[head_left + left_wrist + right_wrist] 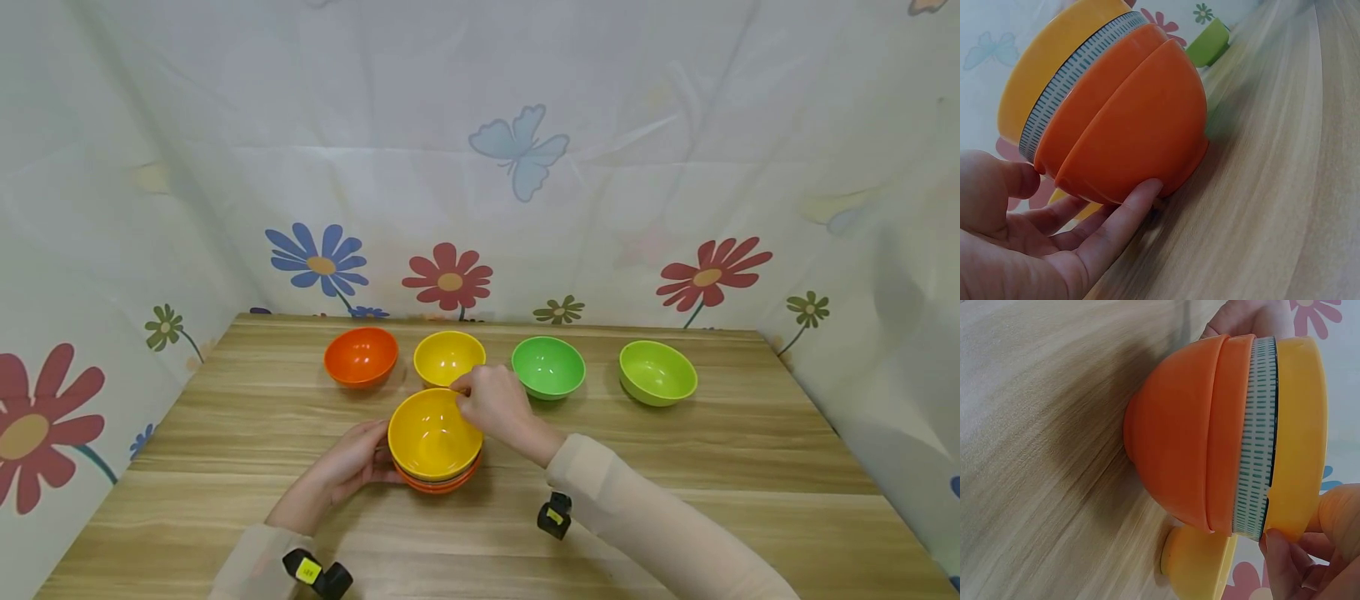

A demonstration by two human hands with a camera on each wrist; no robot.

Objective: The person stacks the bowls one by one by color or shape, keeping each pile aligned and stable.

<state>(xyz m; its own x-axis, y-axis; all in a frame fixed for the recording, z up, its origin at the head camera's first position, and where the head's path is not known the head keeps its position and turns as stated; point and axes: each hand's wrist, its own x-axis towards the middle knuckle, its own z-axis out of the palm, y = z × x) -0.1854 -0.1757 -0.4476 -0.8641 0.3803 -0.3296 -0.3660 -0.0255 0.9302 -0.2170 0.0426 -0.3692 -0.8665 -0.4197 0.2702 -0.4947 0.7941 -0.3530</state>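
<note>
A stack of nested bowls stands on the table in front of me. Its top is a yellow bowl (435, 435), and under that shows a white bowl with green dashes (1256, 437). Two orange bowls (1141, 119) make up the bottom of the stack. My left hand (351, 462) holds the stack from the left, its thumb by the orange rims and its fingers against the lower side. At the far right of the rim, my right hand (498, 406) pinches the yellow bowl between thumb and fingers.
Behind the stack, a row of single bowls stands along the back: orange-red (362, 358), yellow (448, 354), green (549, 367) and lime green (657, 373). A flower-printed curtain (585, 242) hangs around the wooden table (712, 517).
</note>
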